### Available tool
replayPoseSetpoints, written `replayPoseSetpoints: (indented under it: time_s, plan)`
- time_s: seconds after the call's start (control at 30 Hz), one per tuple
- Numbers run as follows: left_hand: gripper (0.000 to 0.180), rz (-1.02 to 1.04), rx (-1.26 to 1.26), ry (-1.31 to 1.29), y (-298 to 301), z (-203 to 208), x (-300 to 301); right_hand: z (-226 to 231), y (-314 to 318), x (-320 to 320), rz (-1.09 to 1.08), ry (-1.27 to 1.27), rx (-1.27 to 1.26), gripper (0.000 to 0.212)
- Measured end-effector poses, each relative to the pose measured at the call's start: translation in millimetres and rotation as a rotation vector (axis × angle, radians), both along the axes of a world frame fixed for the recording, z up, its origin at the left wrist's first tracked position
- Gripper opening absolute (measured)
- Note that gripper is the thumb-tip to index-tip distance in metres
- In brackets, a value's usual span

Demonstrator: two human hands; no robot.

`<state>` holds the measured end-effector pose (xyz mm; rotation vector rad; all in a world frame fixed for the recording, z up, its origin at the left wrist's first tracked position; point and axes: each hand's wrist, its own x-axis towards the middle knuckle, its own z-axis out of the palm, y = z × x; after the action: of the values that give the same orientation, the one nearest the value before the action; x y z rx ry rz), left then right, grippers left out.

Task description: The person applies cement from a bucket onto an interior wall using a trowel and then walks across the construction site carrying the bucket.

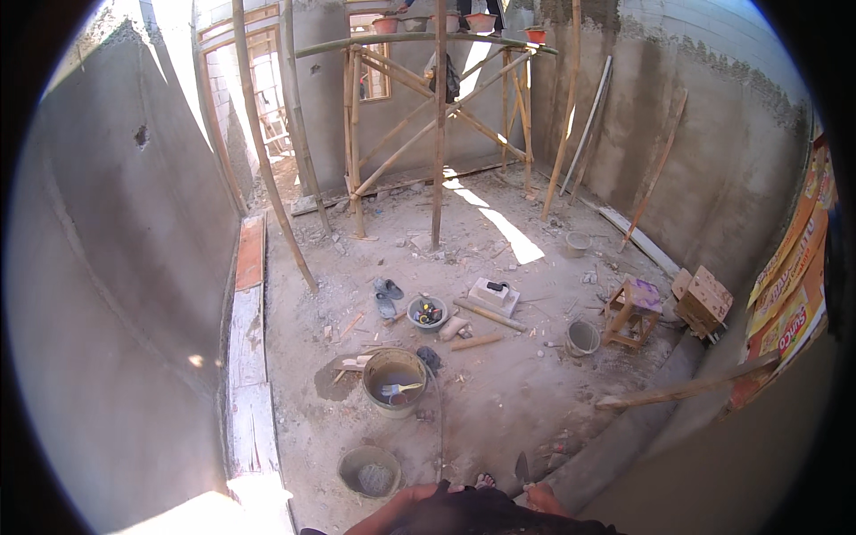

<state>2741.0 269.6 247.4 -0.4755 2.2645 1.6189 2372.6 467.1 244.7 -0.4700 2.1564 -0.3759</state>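
Low in the head view, my right hand (539, 496) is closed around a trowel (522, 465), its dark pointed blade directed away from me. My left hand (454, 488) is against the front of my dark shirt; cloth hides most of its fingers. Left of it, on the floor, stands a bucket (343, 471) with grey mortar or powder inside. Farther out is a larger bucket (368, 392) of murky water, with a wide paintbrush (400, 389) in it.
A bowl of tools (415, 323), sandals (385, 299), bamboo pieces (490, 315), an empty-looking pail (583, 338) and a wooden stool (632, 310) sit on the dusty floor. Bamboo poles (438, 178) stand before a scaffold (357, 134), where another person (486, 13) stands. White boards (247, 348) line the left wall.
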Motion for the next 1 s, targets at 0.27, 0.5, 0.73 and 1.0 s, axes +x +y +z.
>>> replayPoseSetpoints:
  time_s: [0.27, 0.5, 0.73, 1.0]
  plan:
    - [0.057, 0.077, 0.132, -0.036, -2.1, -69.9, 52.9, -9.9, -5.7, 17.1, 0.055, -0.096, 0.078, 0.031]
    - [0.055, 0.328, 0.341, -0.215, -30.5, -22.5, 39.8, -10.1, -4.1, 23.6, 0.084, -0.092, 0.140, 0.032]
    - [0.053, 0.475, 0.501, -0.283, -47.4, -3.1, 34.3, 2.9, -8.6, 24.4, 0.086, -0.086, 0.133, 0.035]
    - [0.052, 0.611, 0.718, -0.336, -18.7, 1.6, 42.4, 9.8, 21.4, 21.7, 0.117, -0.071, 0.155, 0.038]
